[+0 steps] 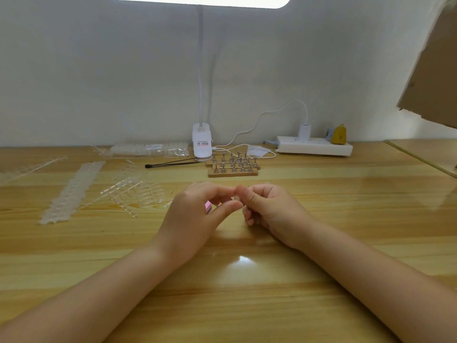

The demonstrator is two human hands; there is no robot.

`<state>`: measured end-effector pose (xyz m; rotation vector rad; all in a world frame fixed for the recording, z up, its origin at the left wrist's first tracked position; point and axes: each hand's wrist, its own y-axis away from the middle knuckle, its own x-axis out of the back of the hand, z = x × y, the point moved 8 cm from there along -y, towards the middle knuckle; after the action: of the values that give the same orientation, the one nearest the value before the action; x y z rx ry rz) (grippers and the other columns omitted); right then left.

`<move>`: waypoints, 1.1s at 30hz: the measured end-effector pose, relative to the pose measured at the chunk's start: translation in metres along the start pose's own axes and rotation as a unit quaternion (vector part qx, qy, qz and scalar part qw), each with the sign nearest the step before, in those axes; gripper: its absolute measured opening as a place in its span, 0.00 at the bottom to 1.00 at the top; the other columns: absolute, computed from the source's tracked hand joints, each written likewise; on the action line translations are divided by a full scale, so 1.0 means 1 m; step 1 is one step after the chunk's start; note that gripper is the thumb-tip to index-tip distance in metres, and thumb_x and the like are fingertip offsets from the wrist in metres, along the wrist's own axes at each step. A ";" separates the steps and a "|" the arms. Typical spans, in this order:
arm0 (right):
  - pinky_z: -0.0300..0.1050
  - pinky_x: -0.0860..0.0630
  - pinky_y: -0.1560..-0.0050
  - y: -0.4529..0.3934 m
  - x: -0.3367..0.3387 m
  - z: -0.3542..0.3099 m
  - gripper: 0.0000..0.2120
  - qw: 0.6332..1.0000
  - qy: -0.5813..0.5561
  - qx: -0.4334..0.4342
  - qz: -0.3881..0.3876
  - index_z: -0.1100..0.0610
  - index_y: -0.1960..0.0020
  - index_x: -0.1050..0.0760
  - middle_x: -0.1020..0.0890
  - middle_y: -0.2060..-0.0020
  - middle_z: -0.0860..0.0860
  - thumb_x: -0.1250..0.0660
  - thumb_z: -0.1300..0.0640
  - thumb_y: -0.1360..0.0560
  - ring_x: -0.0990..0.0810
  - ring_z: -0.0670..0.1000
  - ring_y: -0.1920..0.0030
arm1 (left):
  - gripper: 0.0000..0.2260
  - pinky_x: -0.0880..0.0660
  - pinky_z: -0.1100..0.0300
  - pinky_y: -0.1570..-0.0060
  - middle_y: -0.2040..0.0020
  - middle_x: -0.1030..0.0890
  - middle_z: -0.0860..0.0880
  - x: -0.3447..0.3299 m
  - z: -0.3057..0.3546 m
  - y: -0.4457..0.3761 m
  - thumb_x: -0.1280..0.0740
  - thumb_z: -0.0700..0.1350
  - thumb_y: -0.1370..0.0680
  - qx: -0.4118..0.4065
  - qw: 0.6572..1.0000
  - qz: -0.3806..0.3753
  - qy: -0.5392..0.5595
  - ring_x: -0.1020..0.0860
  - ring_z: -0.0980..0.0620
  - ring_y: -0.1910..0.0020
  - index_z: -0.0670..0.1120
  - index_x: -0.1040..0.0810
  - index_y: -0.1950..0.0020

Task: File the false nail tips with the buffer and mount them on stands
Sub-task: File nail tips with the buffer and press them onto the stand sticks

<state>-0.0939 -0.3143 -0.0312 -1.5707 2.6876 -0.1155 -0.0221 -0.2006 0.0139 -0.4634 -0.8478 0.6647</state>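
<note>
two bare hands meeting over a wooden table point(321, 219). left hand point(195, 219) curled round a pink buffer point(208, 207), only a corner showing. right hand point(267, 211) with fingertips pinched together at the buffer's 3 o'clock, presumably on a clear nail tip, too small to confirm. stands point(232, 165) on wooden strips at 12 o'clock, well apart. tip strips point(71, 191) at 9 o'clock. likely mid-filing: best with short, light strokes, tip pinched firm, hands braced close to the table.
</note>
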 end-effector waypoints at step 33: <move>0.44 0.28 0.64 0.005 0.018 -0.027 0.13 0.754 0.616 0.143 0.180 0.49 0.48 0.19 0.17 0.57 0.47 0.41 0.47 0.20 0.20 0.52 0.54 | 0.07 0.42 0.61 0.51 0.56 0.20 0.60 -0.010 -0.018 0.002 0.32 0.54 0.25 -0.016 0.979 -0.048 -0.198 0.25 0.54 0.51 0.52 0.21 0.53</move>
<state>-0.1085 -0.3268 -0.0040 -0.9055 3.3644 -2.0802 -0.0134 -0.2085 -0.0029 -0.3186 -1.2515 0.6658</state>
